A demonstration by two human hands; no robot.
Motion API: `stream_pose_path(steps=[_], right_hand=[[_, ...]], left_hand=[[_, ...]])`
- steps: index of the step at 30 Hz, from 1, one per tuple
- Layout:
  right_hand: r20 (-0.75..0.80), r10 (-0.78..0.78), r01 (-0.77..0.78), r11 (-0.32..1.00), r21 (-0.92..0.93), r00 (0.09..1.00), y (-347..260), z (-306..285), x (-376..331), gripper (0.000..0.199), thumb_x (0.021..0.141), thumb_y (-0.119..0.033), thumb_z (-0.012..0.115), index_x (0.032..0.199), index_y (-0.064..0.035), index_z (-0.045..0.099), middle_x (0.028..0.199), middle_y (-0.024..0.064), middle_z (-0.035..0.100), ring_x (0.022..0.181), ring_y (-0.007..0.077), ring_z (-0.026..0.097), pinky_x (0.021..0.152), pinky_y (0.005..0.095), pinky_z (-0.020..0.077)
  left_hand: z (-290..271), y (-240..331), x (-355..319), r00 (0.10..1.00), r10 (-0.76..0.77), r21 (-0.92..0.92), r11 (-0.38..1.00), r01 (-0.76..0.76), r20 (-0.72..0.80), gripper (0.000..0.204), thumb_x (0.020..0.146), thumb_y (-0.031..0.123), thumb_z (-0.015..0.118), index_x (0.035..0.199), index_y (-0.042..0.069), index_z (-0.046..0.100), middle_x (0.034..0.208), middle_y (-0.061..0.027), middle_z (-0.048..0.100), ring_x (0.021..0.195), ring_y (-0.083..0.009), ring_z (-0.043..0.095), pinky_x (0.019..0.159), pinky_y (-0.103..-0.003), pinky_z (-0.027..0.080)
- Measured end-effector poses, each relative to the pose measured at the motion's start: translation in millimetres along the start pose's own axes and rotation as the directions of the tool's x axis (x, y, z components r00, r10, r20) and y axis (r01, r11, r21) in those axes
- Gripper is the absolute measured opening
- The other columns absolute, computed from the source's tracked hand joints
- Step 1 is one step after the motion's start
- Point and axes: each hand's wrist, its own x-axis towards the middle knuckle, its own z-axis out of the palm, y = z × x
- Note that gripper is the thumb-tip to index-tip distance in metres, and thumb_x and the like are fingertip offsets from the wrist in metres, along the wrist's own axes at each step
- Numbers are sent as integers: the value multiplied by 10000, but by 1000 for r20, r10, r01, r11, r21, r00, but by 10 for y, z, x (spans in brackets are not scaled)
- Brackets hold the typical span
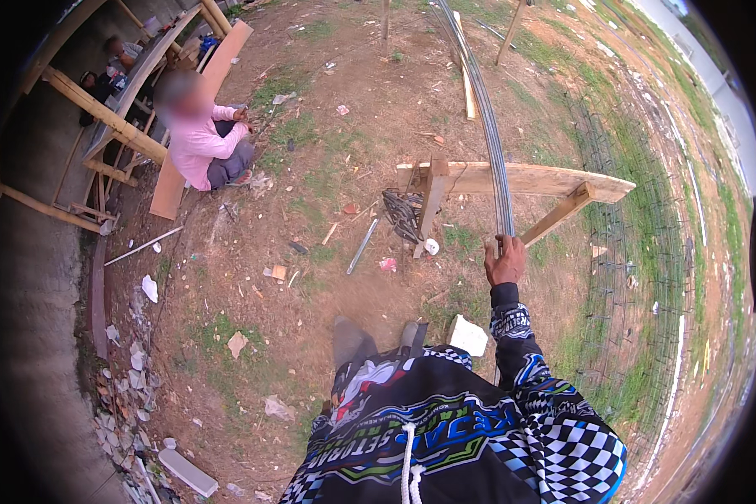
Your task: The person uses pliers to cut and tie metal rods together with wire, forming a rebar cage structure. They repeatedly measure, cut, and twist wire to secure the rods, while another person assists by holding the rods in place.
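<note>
Head view: L hand out of sight, so can't tell its fingers. R hand (505, 260) has fingers closed on the long grey rods (494, 143) nr their visible end; step in hand looks like steadying or shifting them. Just past it, rods cross the wooden trestle (546, 180); next move prob. calls for a firm grip & care re: flex. Beyond, rods run to the far edge, w/ a pale plank (468, 94) alongside. Co-worker (200, 151) squats far L, well apart.
</note>
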Motion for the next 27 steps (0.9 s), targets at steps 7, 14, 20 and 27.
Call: stream_pose_path(steps=[7,14,20,27], right_hand=[[-139,15,-37,987,-156,990,-251,242,207,160,794,-159,674,931,-90,629,868,113,581,857,314,569,760,421,458],[384,239,-301,947,109,892,-1073,750,-387,238,825,-236,663,963,-44,641,804,125,657,704,287,635,675,397,505],[883,310,-444,886,-134,353,-1440,1194,-1676,428,772,-404,683,1068,-95,682,971,143,707,943,312,668,847,399,514],[875,372,-517,838,-173,310,-2001,1223,-2286,416,806,-389,635,1095,-91,673,1002,165,695,967,333,655,867,413,504]], left_hand=[[-1131,1015,371,974,43,-745,637,-200,-224,333,931,315,561,1151,65,547,995,-164,669,820,-286,677,649,-454,555],[-1690,566,1176,972,225,-107,967,-231,-65,317,903,292,605,1127,68,620,1012,-128,692,881,-315,676,723,-428,539],[-2561,625,1359,887,386,752,499,-431,253,330,872,372,592,1038,100,679,1029,-91,694,963,-303,657,784,-417,527],[-3966,1493,1887,936,-10,-413,896,164,351,347,883,360,624,1134,129,565,1034,-131,671,898,-326,662,716,-535,521]])
